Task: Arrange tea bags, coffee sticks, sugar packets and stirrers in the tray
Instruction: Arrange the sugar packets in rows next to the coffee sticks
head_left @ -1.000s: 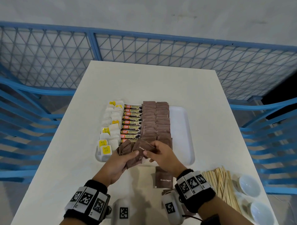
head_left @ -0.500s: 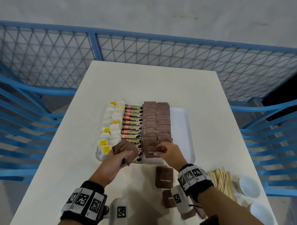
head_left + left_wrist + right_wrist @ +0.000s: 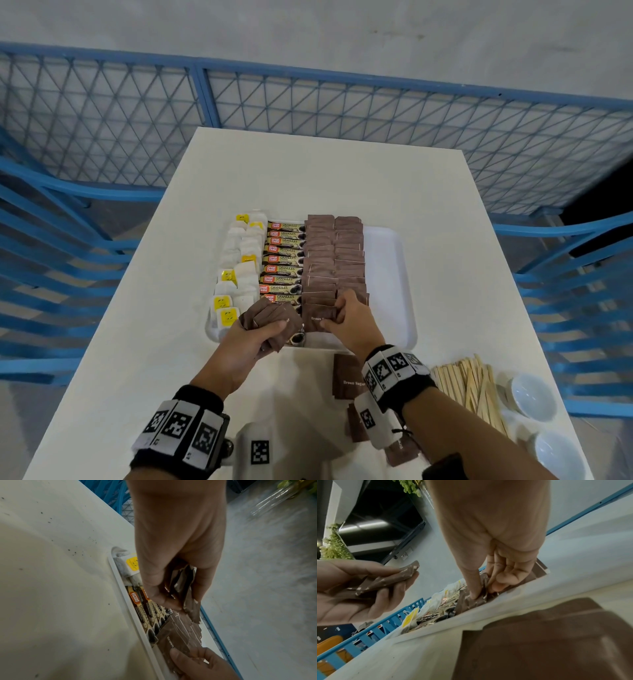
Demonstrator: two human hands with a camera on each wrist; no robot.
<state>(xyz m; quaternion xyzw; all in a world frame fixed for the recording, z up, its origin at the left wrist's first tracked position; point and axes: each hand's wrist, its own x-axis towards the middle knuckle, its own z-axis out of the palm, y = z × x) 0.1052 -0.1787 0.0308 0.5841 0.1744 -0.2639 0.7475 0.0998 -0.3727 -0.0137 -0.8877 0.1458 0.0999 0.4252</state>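
Observation:
A white tray holds tea bags on the left, coffee sticks beside them and two rows of brown sugar packets. My left hand grips a fanned stack of brown sugar packets over the tray's near edge; the same stack shows in the left wrist view. My right hand pinches one brown sugar packet down at the near end of the left brown row, with its fingertips on the packet. Wooden stirrers lie on the table at right.
Loose brown sugar packets lie on the table by my right wrist. Two small white bowls stand near the stirrers at the table's right edge. The tray's right third is bare. Blue metal fencing surrounds the table.
My right hand drew one packet from the left hand's stack and carried it forward into the tray's brown row. The left hand stayed near the tray's front edge with its stack.

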